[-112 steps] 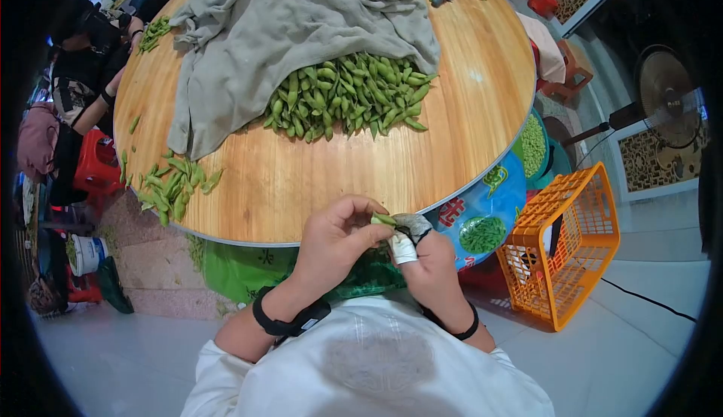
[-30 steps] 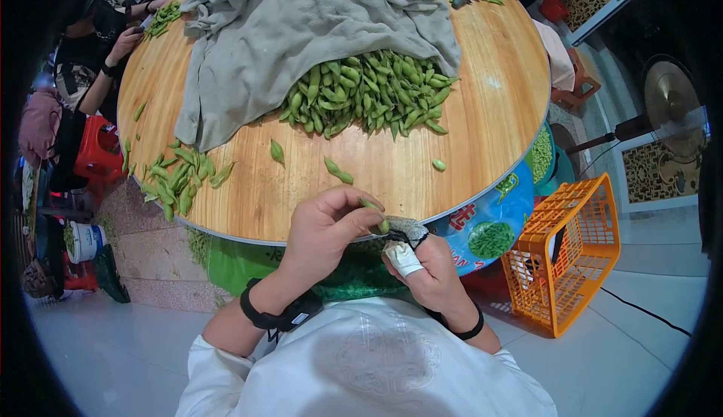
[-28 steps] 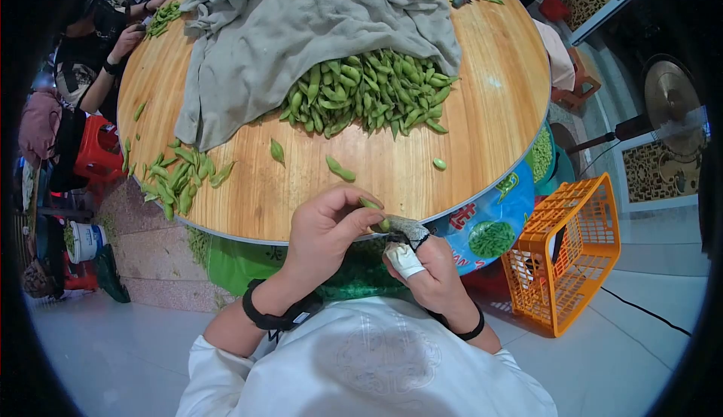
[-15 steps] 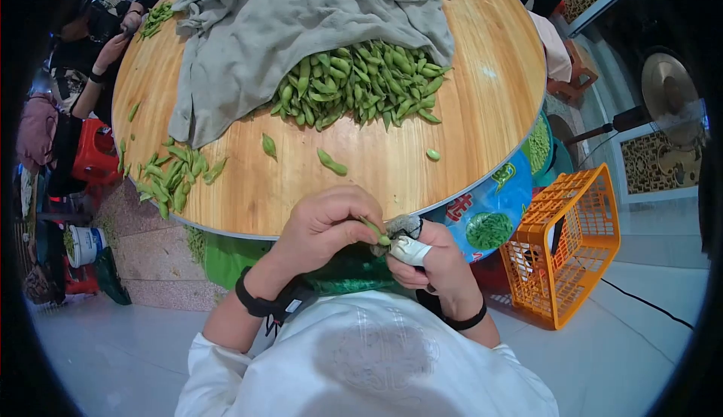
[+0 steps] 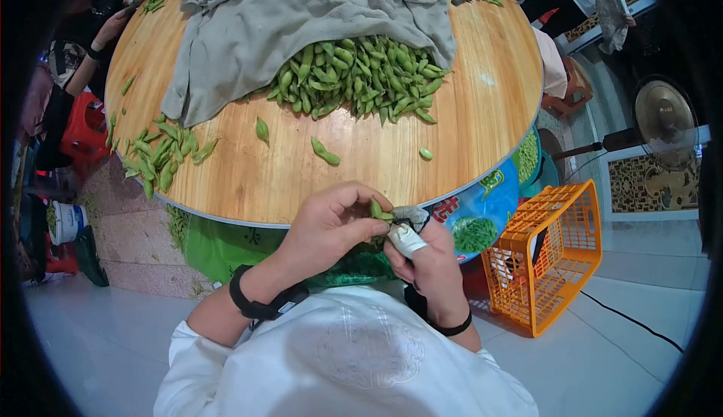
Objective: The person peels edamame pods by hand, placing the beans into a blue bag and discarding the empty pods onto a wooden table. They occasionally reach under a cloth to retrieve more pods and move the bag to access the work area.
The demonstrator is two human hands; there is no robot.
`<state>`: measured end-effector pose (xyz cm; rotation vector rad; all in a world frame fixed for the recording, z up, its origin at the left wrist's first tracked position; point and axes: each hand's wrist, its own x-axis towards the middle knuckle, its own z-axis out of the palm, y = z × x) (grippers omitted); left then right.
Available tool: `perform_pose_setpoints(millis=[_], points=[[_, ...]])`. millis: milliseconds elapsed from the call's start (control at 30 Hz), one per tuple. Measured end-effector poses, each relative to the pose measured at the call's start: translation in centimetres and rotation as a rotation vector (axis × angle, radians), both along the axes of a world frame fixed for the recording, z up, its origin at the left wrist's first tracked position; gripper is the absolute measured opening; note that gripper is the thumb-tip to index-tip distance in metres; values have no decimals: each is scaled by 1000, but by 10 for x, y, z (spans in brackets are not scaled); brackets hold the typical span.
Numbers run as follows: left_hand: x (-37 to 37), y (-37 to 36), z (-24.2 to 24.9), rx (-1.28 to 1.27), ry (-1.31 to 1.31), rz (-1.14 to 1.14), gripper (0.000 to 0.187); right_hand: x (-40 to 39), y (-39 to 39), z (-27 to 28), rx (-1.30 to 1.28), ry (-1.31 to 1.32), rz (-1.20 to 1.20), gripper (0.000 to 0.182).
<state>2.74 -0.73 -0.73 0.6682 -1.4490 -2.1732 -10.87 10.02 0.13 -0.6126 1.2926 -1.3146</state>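
Observation:
Near the table's front edge, my left hand [image 5: 337,219] pinches a green pod [image 5: 379,211] between thumb and fingers. My right hand [image 5: 422,247] is closed against the pod's other end, with white wrapping on the thumb and grey covering on a finger. Whether it grips the pod too is hard to tell. Beyond the hands, a pod [image 5: 325,152], another pod [image 5: 262,130] and a single bean [image 5: 426,154] lie on the wooden table [image 5: 467,131]. A big heap of pods [image 5: 361,78] sits partly under a grey cloth [image 5: 263,33].
Loose pods [image 5: 162,153] lie at the table's left. An orange crate [image 5: 542,255] stands on the floor at right, below a fan [image 5: 664,112]. A bowl of shelled beans [image 5: 528,155] is beside the table. Another person's arms [image 5: 102,40] show at upper left.
The view has shifted slightly, so the table and crate appear further left. The pod between my hands is now tilted differently, with its upper end raised. A person at upper right shows more.

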Motion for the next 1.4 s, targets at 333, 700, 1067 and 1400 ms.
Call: perform_pose_setpoints(millis=[333, 700, 1067, 1400], points=[[2, 1, -6, -559, -265, 139, 27, 3, -3, -1, -28, 701, 100, 21], [0, 12, -1, -677, -229, 109, 30, 4, -10, -7, -190, 884, 15, 15], [6, 10, -7, -316, -163, -38, 30, -1, 2, -9, -363, 1326, 47, 18], [9, 1, -3, 128, -86, -40, 20, -5, 4, 7, -166, 891, 28, 12]])
